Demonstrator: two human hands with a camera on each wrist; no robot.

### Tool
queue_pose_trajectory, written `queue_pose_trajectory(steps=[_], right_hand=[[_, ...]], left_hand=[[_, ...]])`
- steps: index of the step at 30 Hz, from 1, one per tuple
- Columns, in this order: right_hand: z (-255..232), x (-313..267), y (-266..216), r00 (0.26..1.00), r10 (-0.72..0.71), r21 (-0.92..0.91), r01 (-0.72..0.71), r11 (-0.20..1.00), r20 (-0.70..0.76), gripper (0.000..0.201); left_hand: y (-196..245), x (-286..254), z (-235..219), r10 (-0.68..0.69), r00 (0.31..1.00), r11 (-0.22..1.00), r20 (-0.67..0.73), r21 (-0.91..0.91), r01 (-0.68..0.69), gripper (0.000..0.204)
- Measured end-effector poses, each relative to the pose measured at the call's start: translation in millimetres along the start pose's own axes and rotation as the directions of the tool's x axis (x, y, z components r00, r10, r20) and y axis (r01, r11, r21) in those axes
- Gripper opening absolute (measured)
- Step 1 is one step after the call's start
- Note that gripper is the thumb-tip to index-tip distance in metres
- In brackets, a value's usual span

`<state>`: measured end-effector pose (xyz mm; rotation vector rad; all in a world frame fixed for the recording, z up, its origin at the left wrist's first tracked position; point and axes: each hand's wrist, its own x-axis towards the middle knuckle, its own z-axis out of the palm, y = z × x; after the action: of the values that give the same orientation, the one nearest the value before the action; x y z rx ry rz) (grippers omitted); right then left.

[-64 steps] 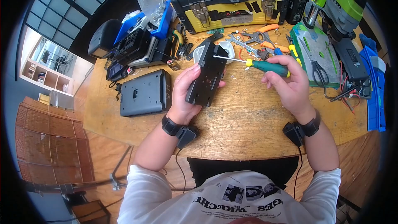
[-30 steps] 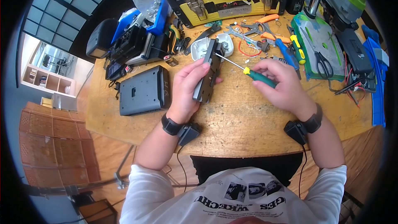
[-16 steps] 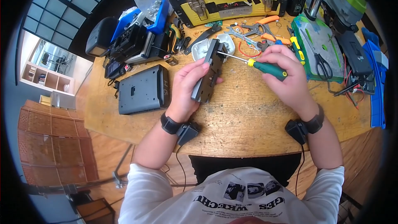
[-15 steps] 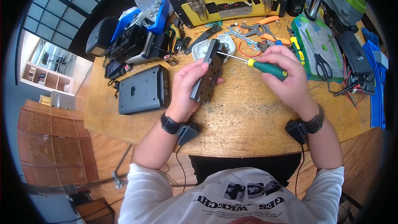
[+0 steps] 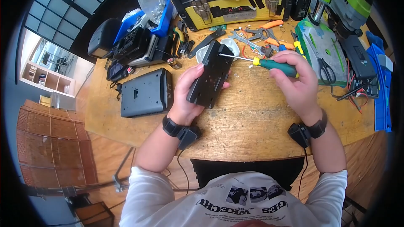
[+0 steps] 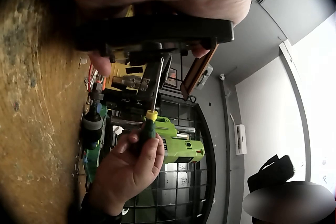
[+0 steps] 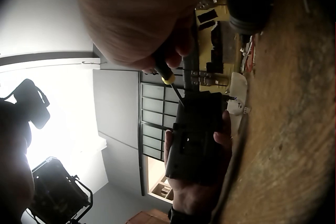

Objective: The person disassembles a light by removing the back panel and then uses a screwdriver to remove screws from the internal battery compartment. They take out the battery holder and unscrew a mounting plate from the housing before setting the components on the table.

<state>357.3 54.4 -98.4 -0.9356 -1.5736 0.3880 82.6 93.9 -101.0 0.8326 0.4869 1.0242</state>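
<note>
My left hand [image 5: 188, 94] grips a flat black plastic housing [image 5: 209, 77], tilted up off the table, thumb along its left edge and fingertips showing past the right edge. In my right hand [image 5: 301, 82] is a screwdriver [image 5: 275, 66] with a green and yellow handle, pinched between thumb and fingers. Its thin metal shaft points left, and the tip meets the housing near the upper end. The left wrist view shows the housing [image 6: 157, 32] edge-on with the screwdriver [image 6: 151, 121] reaching up to it. In the right wrist view the housing's broad face [image 7: 197, 140] is dark.
A second black case [image 5: 145, 93] lies left of my left hand. Behind the housing stands a white dish [image 5: 229, 46]. Pliers and wrenches [image 5: 252, 38] lie before a yellow and black toolbox [image 5: 231, 6]. At right are scissors [image 5: 326, 69] and a green drill press [image 5: 349, 6].
The housing was turned more edge-on a second ago; now its broad face shows again. My right hand has shifted slightly right and the screwdriver lies flatter, its tip still at the upper end.
</note>
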Motion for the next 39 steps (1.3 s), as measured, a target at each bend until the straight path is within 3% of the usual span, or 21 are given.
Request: queue_pose_trajectory(steps=[9,14,17,19,24,27,29,32,33,34,35,36,38,39], right_hand=[[0,-1,1,1.000,0.010,0.000,-0.010,1.000,0.014,0.023],[1,-2,1,0.996,0.089,0.056,-0.090,0.994,0.021,0.023],[1,-2,-1,0.995,0.094,0.067,-0.095,0.993,0.017,0.023],[1,-2,-1,0.995,0.093,0.060,-0.094,0.994,0.020,0.023],[1,-2,-1,0.995,0.098,0.057,-0.099,0.993,0.015,0.022],[-1,1,2,0.999,-0.012,0.004,0.012,1.000,0.033,0.023],[-2,4,3,0.985,-0.162,-0.058,0.165,0.985,0.060,0.025],[-2,4,9,0.991,-0.111,0.020,0.109,0.994,0.080,0.025],[-1,3,10,0.989,-0.115,0.022,0.114,0.993,0.092,0.025],[2,0,9,0.995,0.086,0.262,-0.096,0.960,0.052,0.026],[4,-1,9,0.955,0.288,0.485,-0.283,0.828,0.066,0.027],[5,-2,10,0.958,0.274,0.478,-0.281,0.832,0.087,0.027],[3,-1,14,0.890,0.439,0.612,-0.417,0.672,0.125,0.029],[3,-3,16,0.884,0.442,0.655,-0.425,0.624,0.152,0.031]], left_hand=[[-1,1,-6,0.001,1.000,0.994,0.024,0.110,-0.003,0.063],[-1,1,-5,0.000,1.000,0.994,0.021,0.106,-0.003,0.063],[-1,1,-2,0.022,1.000,1.000,0.017,0.010,-0.022,0.051],[-1,2,-6,0.009,1.000,0.994,0.027,0.111,-0.012,0.064],[-2,1,-6,0.005,1.000,0.994,0.022,0.109,-0.008,0.064],[-1,1,-7,0.017,1.000,0.989,0.018,0.145,-0.020,0.062],[-1,-1,-6,0.031,0.999,0.983,0.017,0.180,-0.033,0.061],[0,-8,0,0.133,0.991,0.942,-0.020,0.315,-0.120,0.053],[-2,-10,3,0.212,0.976,0.885,-0.048,0.433,-0.171,0.049],[-3,-13,5,0.298,0.952,0.811,-0.069,0.544,-0.214,0.047],[-5,-16,9,0.367,0.929,0.779,-0.052,0.563,-0.276,0.050],[-1,-17,11,0.416,0.909,0.687,0.028,0.645,-0.334,0.052],[-2,-14,5,0.560,0.802,0.433,0.205,0.753,-0.495,0.051],[2,-15,8,0.589,0.768,0.299,0.252,0.814,-0.497,0.053]])
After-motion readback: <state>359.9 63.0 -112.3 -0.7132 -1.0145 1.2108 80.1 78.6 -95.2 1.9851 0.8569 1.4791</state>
